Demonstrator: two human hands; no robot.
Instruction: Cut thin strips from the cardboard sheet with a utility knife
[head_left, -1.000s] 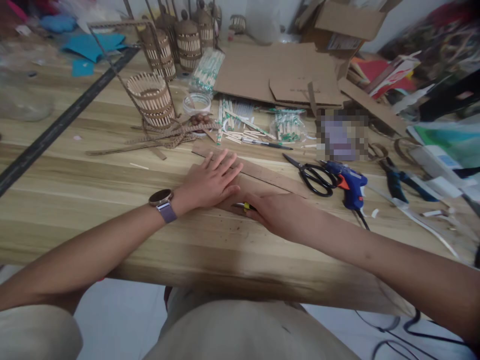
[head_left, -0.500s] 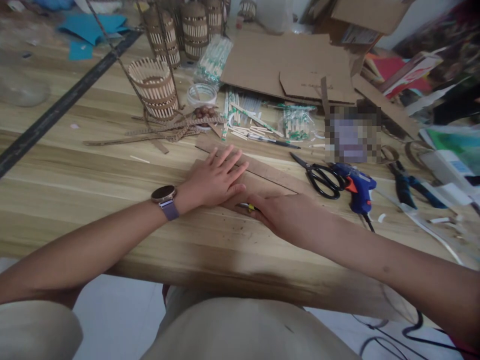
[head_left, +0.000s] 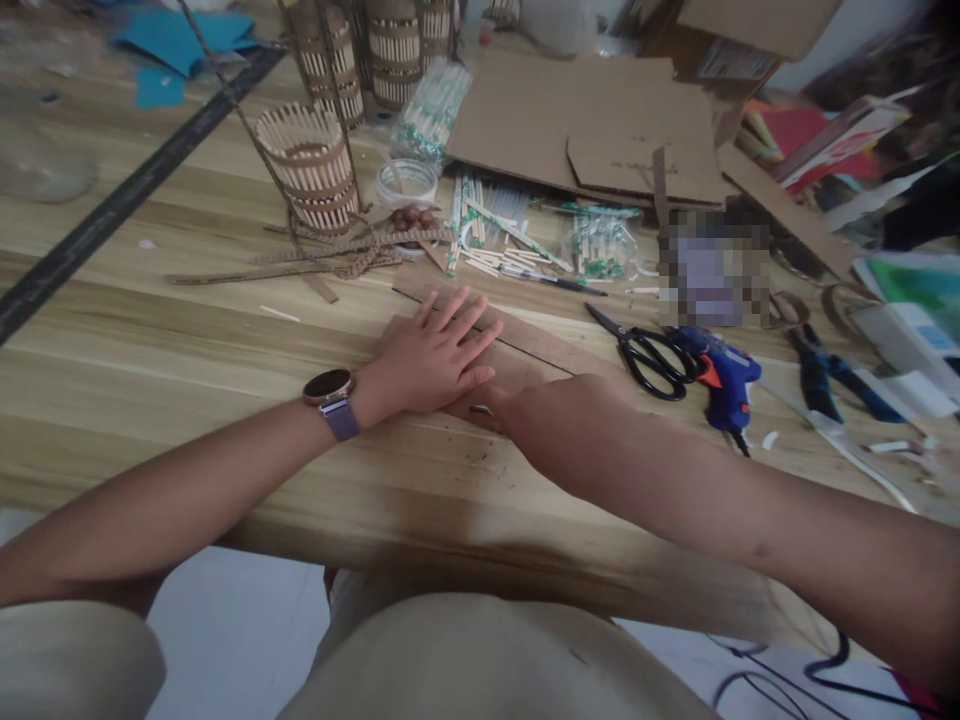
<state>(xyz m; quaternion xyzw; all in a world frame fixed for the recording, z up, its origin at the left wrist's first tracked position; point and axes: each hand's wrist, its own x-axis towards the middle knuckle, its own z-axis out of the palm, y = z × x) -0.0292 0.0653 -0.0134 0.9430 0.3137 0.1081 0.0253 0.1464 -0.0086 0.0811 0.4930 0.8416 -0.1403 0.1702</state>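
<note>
My left hand (head_left: 435,355), with a watch (head_left: 328,387) on its wrist, lies flat with spread fingers on a brown cardboard piece (head_left: 525,368). The cardboard rests near the table's front edge and has a long dark slit across it. Close by the left thumb, my right hand (head_left: 559,425) is closed around a small cutter, of which only the bright tip (head_left: 480,409) shows past the fingers. Dark crumbs lie on the wood below the cardboard.
Black scissors (head_left: 649,355) and a blue glue gun (head_left: 727,385) lie to the right, pliers (head_left: 829,375) beyond. Behind are cardboard strips (head_left: 255,272), a stick basket (head_left: 311,175), bagged sticks (head_left: 600,240), a tape roll (head_left: 407,182) and large cardboard (head_left: 585,120).
My right hand has shifted slightly left and turned, covering the yellow part of the cutter that showed before. The left hand has stayed on the cardboard. The camera view has moved slightly.
</note>
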